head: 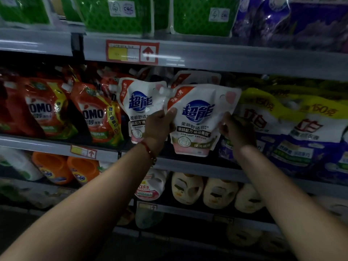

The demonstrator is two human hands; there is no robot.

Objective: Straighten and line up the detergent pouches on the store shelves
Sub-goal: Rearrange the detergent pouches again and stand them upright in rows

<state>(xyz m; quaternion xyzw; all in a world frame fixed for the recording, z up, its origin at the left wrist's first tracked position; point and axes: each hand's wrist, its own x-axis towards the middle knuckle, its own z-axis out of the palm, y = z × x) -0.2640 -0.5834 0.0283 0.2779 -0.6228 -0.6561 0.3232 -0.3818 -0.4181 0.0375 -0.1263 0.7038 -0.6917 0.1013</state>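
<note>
Scene dim overall; exposure low. Brightest area is the centre, where the white pouch [197, 117] held at mid-shelf reads clearly, its print sharp. Light falls off steeply toward the bottom of the frame: the lowest shelf [188, 240] and floor are near black. Deep shadow under the upper shelf edge [207, 57], behind the pouch tops. Glossy highlights on the orange pouches [49, 108] at left. Green packs [120, 16] and purple packs [310, 23] along the top are soft and smeared. Shelf lines bow toward the corners, wide-angle distortion. Forearms in foreground slightly blurred.
</note>
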